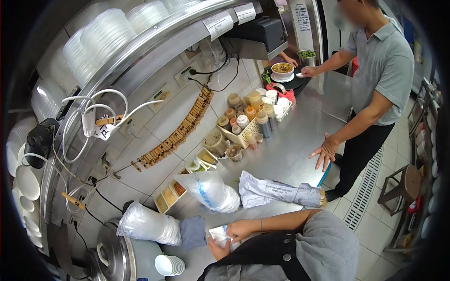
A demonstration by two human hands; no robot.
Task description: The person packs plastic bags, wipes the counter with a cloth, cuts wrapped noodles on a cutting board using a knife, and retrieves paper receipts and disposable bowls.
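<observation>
Packet (219, 232), white, sits at the counter (300, 161)'s near side; your left hand (218, 250) grips its lower part, your right hand (240, 229) its side. A light, steady hold should serve best. Grey cloth (193, 232) lies just beside; a clear bag (211, 191) and long wrapped bundle (274, 192) crowd the space beyond.
</observation>
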